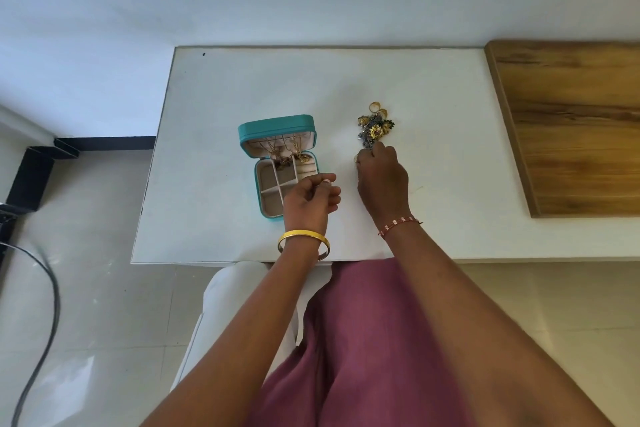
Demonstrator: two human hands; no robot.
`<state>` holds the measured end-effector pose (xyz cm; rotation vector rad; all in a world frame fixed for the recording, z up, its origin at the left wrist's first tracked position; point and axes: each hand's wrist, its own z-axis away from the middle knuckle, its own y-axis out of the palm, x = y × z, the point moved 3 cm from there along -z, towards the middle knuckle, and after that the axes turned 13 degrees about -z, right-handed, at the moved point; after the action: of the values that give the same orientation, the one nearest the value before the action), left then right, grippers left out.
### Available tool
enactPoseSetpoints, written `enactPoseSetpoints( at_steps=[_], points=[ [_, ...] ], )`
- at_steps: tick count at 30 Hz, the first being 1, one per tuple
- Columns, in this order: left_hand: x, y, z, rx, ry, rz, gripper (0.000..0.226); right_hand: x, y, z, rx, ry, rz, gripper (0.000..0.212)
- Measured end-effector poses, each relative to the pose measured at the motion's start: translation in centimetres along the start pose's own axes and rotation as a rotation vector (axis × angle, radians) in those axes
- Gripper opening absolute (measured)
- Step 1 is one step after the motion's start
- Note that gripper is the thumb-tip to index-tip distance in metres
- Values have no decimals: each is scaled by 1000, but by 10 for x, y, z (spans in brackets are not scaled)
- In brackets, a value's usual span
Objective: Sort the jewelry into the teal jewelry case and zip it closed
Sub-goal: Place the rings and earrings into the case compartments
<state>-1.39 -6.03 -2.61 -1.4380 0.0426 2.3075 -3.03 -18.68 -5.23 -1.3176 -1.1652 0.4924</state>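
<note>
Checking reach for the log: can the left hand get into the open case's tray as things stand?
Probably yes. The left hand hovers at the near right corner of the teal jewelry case, whose lid stands open, with nothing between them.

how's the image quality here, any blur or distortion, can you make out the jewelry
Head view: soft even daylight, faint shadows. Wide-angle bend bows the white table edges. The jewelry pile is small, pieces hard to tell apart. Left hand slightly motion-blurred; teal jewelry case sharp.

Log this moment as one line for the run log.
teal jewelry case: open, chains inside | jewelry pile: on table | right hand: reaching pile's near edge | left hand: fingers curled over case
</note>
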Motion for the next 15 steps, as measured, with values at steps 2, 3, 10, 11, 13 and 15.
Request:
enactPoseSetpoints(
  at_steps=[2, 3, 10, 11, 13, 15],
  points=[
    [1, -1, 1, -5, -11, 1, 17, -1, 3, 3, 28, -11, 26, 20],
    [1, -2, 1, -6, -17, -2, 17, 0, 4, 5, 49, -11, 24, 20],
    [6, -12, 5, 17, -79, -2, 23, 24, -12, 27, 45, 48, -382, 9],
    [7, -14, 6, 21, -92, 18, 24, 33, -17, 33, 48, 40, -460, 10],
    [9, -19, 10, 29, -105, 53, 23, 50, -25, 46, 84, -12, -544, 11],
    [10, -26, 15, 17, -108, 78, 19, 60, -26, 57, 141, -39, -562, 12]
  ],
)
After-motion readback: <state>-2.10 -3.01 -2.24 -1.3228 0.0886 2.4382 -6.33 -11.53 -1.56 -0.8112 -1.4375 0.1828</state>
